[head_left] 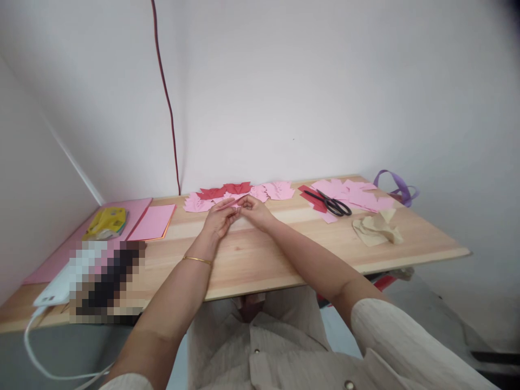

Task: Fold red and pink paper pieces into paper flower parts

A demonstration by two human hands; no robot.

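Both my hands meet over the middle of the wooden table [260, 260]. My left hand [220, 218] and my right hand [254, 210] pinch a small pink paper piece [234, 202] between their fingertips. Just behind them lies a row of folded pink paper shapes [197, 203] and red paper shapes [225, 190] along the wall. A gold bangle sits on my left wrist.
Black scissors [333, 204] rest on pink and red paper scraps [357, 196] at the right. Crumpled beige paper [378, 227] and a purple ribbon [398, 187] lie further right. Pink paper sheets [152, 222], a yellow packet [106, 222] and a white cable [36, 352] are at the left.
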